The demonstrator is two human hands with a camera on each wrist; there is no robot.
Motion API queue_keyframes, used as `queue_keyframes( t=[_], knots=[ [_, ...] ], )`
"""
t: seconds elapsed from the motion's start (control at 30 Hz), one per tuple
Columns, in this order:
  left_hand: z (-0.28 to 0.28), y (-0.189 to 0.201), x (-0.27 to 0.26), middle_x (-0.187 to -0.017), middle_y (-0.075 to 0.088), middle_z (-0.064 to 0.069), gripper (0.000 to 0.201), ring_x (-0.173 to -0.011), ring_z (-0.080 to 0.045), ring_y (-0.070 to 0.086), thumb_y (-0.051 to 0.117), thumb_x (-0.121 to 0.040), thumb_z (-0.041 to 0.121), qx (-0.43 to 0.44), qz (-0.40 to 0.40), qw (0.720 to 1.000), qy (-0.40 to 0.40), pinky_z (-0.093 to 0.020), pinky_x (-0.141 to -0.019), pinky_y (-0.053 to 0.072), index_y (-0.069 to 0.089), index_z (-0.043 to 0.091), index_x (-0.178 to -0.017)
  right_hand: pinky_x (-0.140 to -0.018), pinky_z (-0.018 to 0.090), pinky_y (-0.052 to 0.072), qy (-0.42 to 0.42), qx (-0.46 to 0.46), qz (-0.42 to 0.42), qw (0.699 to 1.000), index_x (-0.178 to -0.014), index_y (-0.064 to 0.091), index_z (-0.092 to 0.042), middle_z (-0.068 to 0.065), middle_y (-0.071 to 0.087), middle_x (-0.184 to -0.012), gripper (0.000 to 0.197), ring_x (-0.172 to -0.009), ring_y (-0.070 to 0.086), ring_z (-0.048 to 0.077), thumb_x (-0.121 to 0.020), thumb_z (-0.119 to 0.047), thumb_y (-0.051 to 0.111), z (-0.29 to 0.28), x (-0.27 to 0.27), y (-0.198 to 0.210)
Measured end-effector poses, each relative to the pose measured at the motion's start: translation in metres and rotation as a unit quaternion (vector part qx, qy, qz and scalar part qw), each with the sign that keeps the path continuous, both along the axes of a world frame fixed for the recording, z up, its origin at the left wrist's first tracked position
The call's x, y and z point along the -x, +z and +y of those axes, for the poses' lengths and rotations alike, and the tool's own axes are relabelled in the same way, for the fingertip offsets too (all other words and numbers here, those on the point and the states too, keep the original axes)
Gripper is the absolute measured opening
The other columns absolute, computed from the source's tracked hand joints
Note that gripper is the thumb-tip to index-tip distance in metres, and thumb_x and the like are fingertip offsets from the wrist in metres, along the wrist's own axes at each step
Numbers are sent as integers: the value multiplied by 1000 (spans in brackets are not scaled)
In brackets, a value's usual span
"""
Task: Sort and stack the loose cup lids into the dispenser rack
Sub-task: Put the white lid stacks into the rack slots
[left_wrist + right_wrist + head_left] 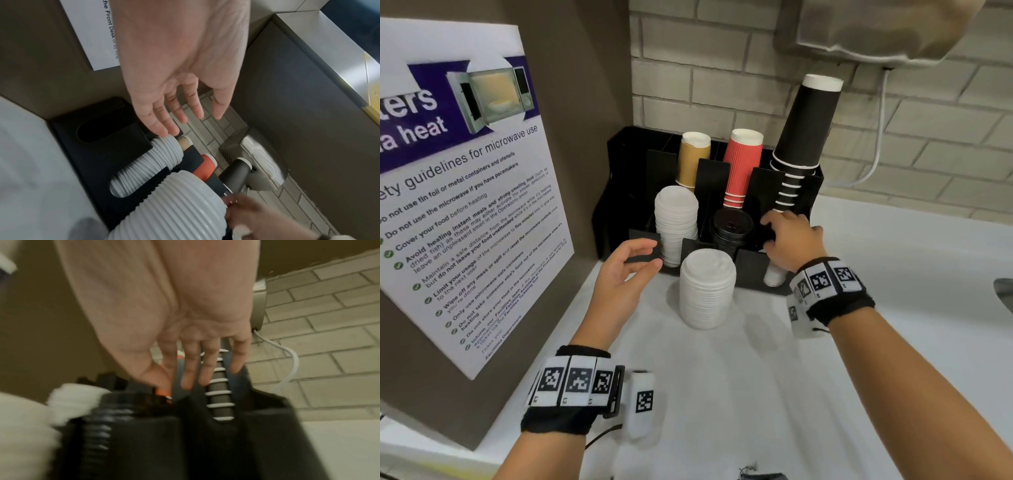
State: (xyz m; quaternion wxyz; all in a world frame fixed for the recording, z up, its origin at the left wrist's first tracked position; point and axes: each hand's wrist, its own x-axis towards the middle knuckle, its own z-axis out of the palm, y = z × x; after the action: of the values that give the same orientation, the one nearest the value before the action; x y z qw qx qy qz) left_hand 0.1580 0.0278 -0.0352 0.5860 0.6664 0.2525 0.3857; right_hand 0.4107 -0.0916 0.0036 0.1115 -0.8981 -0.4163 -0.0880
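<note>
we stand at the black dispenser rack (pixel 619 192) set against the brick wall, and the thing left to deal with is the loose stack of white lids (pixel 707 289) standing on the white counter (pixel 876 308) just in front of the rack, between our two hands. another white lid stack (pixel 676 224) already sits in the left front slot, a black lid stack (pixel 731 228) in the middle front slot, and a few white lids (pixel 774 275) show low in the right front slot.

our left hand (pixel 625 274) hovers beside the slotted white stack, fingers loosely spread and holding nothing; the left wrist view shows the palm bare. our right hand (pixel 789 240) reaches over the rack's right front divider, fingers extended down by the black cups (pixel 803 137); the right wrist view is blurred, but nothing seems to be gripped.

we judge the loose stack to be light, thin moulded plastic: each lid a bit springy, the ridged rims nested but not locked, so the column can shear or fan out if we tilt it. the ridged side gives some purchase. we would wrap the fingers around the lower half and steady the top with the other palm, keeping it upright, and squeeze gently, since hard pressure may buckle the rims. a tall stack may be easier taken in two parts.
</note>
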Motion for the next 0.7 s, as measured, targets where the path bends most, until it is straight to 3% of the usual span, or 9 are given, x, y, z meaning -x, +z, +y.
queue_keyframes(
  t=[0.07, 0.1, 0.2, 0.27, 0.37, 0.7],
  knots=[
    [0, 0, -1, -110, 62, 14, 28, -88, 4, 62, 65, -90, 12, 2, -1, 1000, 1, -37, -94, 51, 65, 38, -101, -92, 43, 44, 96, -151, 88, 980, -123, 54, -13, 11, 55, -114, 40, -111, 51, 29, -83, -8, 59, 2, 19, 4],
    [0, 0, -1, -110, 62, 14, 28, -88, 4, 62, 65, -90, 13, 4, 0, 1000, 2, -39, -92, 51, 65, 38, -101, -92, 39, 44, 141, -165, 136, 967, -122, 54, -12, 11, 53, -113, 39, -109, 52, 27, -84, -9, 62, 4, 30, 4],
    [0, 0, -3, -111, 61, 13, 27, -88, 4, 62, 65, -90, 13, 8, 1, 1000, 0, -41, -91, 52, 65, 38, -101, -92, 33, 44, 190, -84, 231, 950, -121, 46, -23, 4, 47, -118, 54, -108, 49, 20, -78, -36, 75, 13, 60, -4],
    [-1, 1, -3, -111, 61, 12, 26, -87, 5, 62, 65, -90, 12, 7, -2, 1000, -2, -40, -95, 50, 65, 35, -103, -91, 36, 45, 181, -61, 240, 952, -118, 41, -28, 1, 43, -118, 66, -106, 48, 21, -69, -48, 80, 17, 70, -12],
    [-1, 0, -2, -112, 61, 10, 26, -86, 4, 62, 66, -90, 12, 5, -2, 1000, -6, -41, -98, 50, 65, 35, -103, -91, 43, 47, 162, -59, 227, 958, -115, 38, -29, -1, 40, -117, 73, -104, 49, 24, -62, -49, 83, 21, 77, -19],
    [-2, -2, 2, -111, 61, 11, 27, -85, 4, 62, 66, -90, 12, 0, 7, 1000, -7, -41, -97, 50, 64, 37, -102, -93, 51, 46, 146, -29, 223, 963, -116, 35, -29, 0, 35, -117, 72, -101, 50, 27, -63, -40, 83, 27, 80, -22]
  ],
)
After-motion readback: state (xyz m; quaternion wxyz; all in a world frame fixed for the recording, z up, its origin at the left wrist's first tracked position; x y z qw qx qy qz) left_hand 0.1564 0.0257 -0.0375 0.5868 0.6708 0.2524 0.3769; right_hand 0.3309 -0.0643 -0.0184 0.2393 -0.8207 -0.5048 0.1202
